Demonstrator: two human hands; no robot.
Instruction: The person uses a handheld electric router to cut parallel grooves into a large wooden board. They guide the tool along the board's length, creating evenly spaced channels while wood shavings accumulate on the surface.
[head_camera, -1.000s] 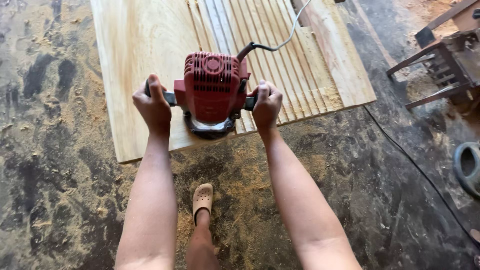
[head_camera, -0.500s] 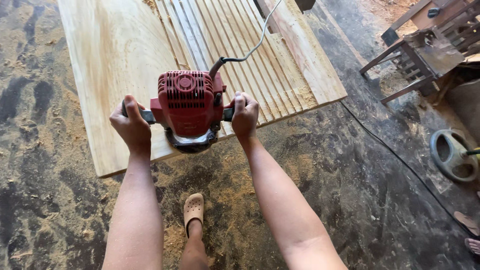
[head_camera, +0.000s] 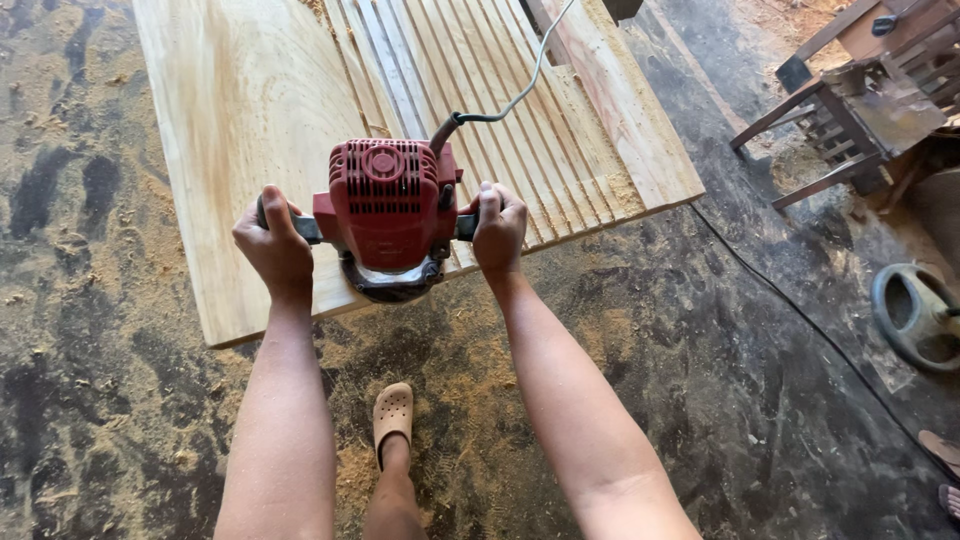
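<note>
Red router (head_camera: 388, 205), clamped by left hand (head_camera: 272, 245) and right hand (head_camera: 498, 228), has slid back to the board's (head_camera: 250, 110) near edge, ending that groove pass.

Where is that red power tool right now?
In the head view, the red power tool sits centre frame at the wooden board's near edge, gripped between the left hand and right hand.

The router (head_camera: 385, 205) has a red plastic housing with a slightly glossy, ribbed top and a dull grey metal base. The board (head_camera: 250, 110) is pale bare wood, smooth on one part and cut with rough grooves on the other. The floor (head_camera: 760, 400) is dark, matt, covered with sawdust.
</note>
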